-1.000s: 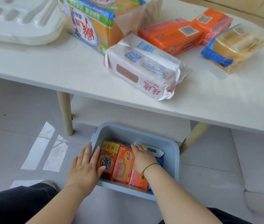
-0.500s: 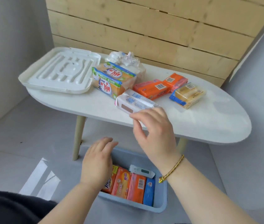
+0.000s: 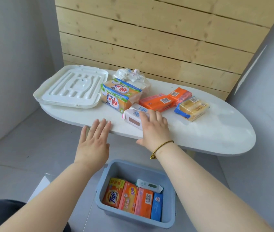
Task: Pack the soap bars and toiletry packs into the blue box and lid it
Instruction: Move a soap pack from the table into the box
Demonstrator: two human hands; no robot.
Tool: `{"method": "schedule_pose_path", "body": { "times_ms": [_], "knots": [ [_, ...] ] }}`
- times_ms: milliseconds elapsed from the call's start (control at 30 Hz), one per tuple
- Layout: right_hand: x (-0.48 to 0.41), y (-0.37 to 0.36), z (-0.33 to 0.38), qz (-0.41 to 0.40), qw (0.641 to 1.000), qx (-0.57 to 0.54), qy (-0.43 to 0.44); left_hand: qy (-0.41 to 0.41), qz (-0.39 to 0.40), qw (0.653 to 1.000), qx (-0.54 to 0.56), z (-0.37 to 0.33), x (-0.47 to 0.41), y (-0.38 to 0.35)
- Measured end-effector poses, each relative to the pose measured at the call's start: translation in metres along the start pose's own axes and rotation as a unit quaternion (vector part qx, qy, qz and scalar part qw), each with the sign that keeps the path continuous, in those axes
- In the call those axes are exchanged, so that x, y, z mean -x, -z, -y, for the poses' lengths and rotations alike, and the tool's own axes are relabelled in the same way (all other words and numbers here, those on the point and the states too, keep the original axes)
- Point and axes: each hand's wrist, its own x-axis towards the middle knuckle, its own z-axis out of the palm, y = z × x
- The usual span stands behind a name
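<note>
The blue box (image 3: 169, 196) stands on the floor below the table and holds several soap bars (image 3: 128, 197) side by side plus a small white pack (image 3: 149, 185). My right hand (image 3: 154, 129) lies with spread fingers on a white tissue pack (image 3: 133, 114) at the table's front edge. My left hand (image 3: 94, 139) hovers flat and empty just left of it, before the table edge. Further back lie a yellow-green soap multipack (image 3: 119, 94), orange soap bars (image 3: 164, 100) and a blue-yellow soap pack (image 3: 191, 108). The white lid (image 3: 69, 87) rests at the table's left end.
The white oval table (image 3: 208, 131) stands against a wooden plank wall (image 3: 149, 39). A crumpled clear plastic bag (image 3: 131, 76) lies behind the multipack. Grey tiled floor surrounds the box, and grey walls close both sides.
Both hands have risen out of the box to the table. My right hand has come down on the white tissue pack; my left hand has reached forward to the table edge.
</note>
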Motion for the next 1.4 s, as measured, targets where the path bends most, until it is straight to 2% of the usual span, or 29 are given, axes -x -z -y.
{"method": "schedule_pose_path", "body": {
  "times_ms": [167,200,267,367,467,533,633,700,800,933,1067,1167,1400],
  "knots": [
    [0.016,0.006,0.001,-0.117,0.992,0.049,0.027,-0.005,0.026,1.0,0.013,0.001,-0.001,0.005],
    [0.02,0.007,0.0,-0.125,0.991,0.039,0.03,-0.007,0.027,0.999,0.024,0.001,-0.001,0.006],
    [0.024,0.007,-0.001,-0.09,0.995,-0.012,0.042,-0.013,0.02,0.998,0.058,0.002,0.001,0.006],
    [0.031,0.013,-0.007,-0.097,0.992,-0.062,0.059,-0.012,-0.036,0.991,0.126,0.005,0.017,0.006],
    [0.049,0.016,-0.012,-0.14,0.98,-0.098,0.103,0.002,-0.089,0.982,0.167,0.007,0.03,0.001],
    [0.065,0.012,-0.013,-0.143,0.973,-0.13,0.128,0.036,-0.102,0.972,0.21,0.008,0.035,-0.005],
    [0.086,-0.006,-0.016,-0.103,0.97,-0.161,0.152,0.128,-0.048,0.956,0.26,0.013,0.041,-0.019],
    [0.092,-0.025,-0.016,-0.032,0.974,-0.164,0.153,0.139,0.028,0.958,0.25,0.018,0.045,-0.037],
    [0.092,-0.064,-0.018,0.084,0.975,-0.187,0.085,0.139,0.166,0.953,0.213,0.019,0.048,-0.064],
    [0.085,-0.12,-0.022,0.119,0.982,-0.145,-0.012,0.129,0.274,0.941,0.151,0.018,0.05,-0.098],
    [0.072,-0.164,-0.021,0.145,0.979,-0.133,-0.052,0.122,0.337,0.928,0.104,0.014,0.054,-0.127],
    [0.065,-0.193,-0.014,0.163,0.973,-0.159,-0.049,0.123,0.38,0.913,0.086,0.018,0.061,-0.145],
    [0.06,-0.243,0.004,0.168,0.961,-0.195,-0.097,0.101,0.387,0.916,0.032,0.024,0.073,-0.168]
  ]
}}
